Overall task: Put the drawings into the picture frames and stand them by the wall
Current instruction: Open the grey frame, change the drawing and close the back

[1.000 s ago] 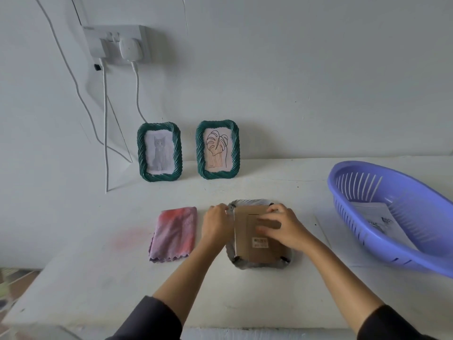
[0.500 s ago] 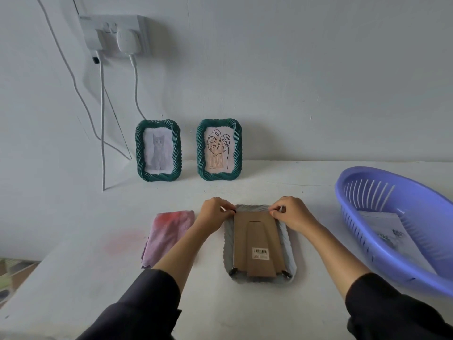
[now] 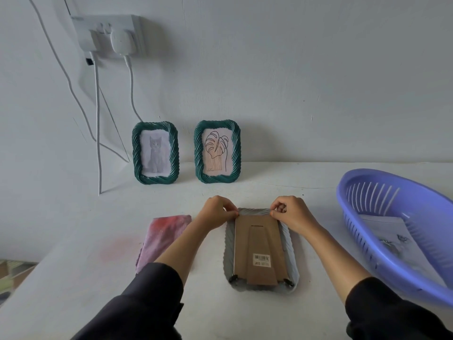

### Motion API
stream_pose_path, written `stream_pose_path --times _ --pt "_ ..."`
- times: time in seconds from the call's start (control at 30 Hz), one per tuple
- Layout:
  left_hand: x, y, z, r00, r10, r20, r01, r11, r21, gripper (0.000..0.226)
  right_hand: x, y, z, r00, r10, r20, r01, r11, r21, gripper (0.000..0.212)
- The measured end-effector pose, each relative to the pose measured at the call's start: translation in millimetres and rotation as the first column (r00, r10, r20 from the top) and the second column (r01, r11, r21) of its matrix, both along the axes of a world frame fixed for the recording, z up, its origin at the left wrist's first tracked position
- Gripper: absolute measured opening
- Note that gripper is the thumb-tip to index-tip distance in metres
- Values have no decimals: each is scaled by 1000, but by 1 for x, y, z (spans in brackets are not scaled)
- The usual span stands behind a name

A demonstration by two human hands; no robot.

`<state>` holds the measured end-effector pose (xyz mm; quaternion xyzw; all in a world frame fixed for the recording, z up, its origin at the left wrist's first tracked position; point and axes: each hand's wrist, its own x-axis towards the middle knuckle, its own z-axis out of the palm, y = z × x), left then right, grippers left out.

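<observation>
Grey frame [image 3: 291, 244] face-down on the worktop [image 3: 257, 192]
Your left hand [image 3: 215, 212] and right hand [image 3: 292, 213] each pinch a far corner of it; curled fingers hide exactly what they grip, and its front is unseen.

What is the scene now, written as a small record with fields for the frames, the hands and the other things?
Done: cat frame and leaf frame, both green, standing by the wall
In work: grey frame, face down on the table, cardboard back upward
Left hand: pinches its far left corner
Right hand: pinches its far right corner
Basket: purple, at the right, paper sheets inside
Cloth: pink, left of the grey frame
</observation>
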<state>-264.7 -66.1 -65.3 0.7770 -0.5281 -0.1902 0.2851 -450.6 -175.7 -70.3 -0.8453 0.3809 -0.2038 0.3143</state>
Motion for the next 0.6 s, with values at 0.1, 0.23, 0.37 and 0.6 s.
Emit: stream_pose_path --times 0.1,0.23,0.37,0.6 --pt "-3 -4 0 1000 21 7 -21 1000 1 17 0 -1 0 1000 6 -1 -6 1000 -9 7" --pt "-8 -7 -3 997 67 48 -66 998 -12 16 1 -5 0 1000 -6 2 6 1000 -19 5" --pt "-13 -8 -6 990 127 62 -126 992 -32 16 2 -6 -1 1000 -11 2 11 999 -36 7" --pt "-23 -3 -11 971 240 -9 -240 969 -62 28 -3 0 -11 998 -38 53 38 999 -2 12"
